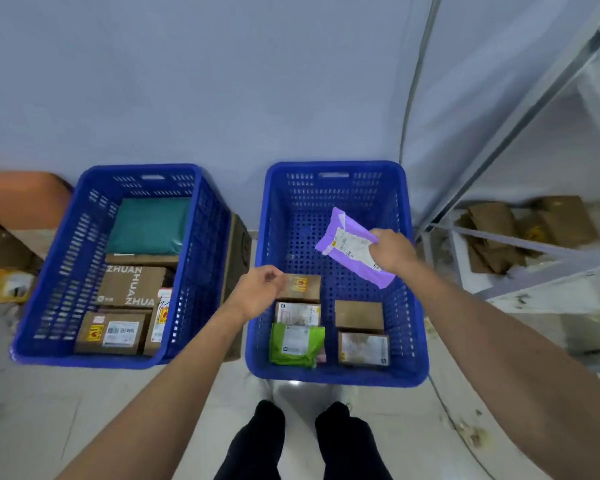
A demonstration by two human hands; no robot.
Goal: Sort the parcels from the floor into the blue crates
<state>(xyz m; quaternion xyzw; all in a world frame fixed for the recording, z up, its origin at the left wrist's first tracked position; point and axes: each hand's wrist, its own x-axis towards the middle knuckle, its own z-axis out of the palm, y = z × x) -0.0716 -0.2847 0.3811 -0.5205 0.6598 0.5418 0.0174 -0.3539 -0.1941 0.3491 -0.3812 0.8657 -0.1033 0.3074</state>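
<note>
While aloft, parcel (352,244) in right grip (392,251)

R hand (392,251) grips purple parcel (350,244) over right crate (336,374), L hand (260,289) empty

right crate (336,174): blue perforated plastic, slightly glossy; purple mailer (343,237): smooth shiny plastic film, paper label; boxes (359,315): matt brown cardboard; green pouch (297,344): glossy plastic; floor (205,410): polished, reflective tile

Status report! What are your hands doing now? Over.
Right hand holds purple bag over right crate. Left hand empty. Nothing in the way.
</note>
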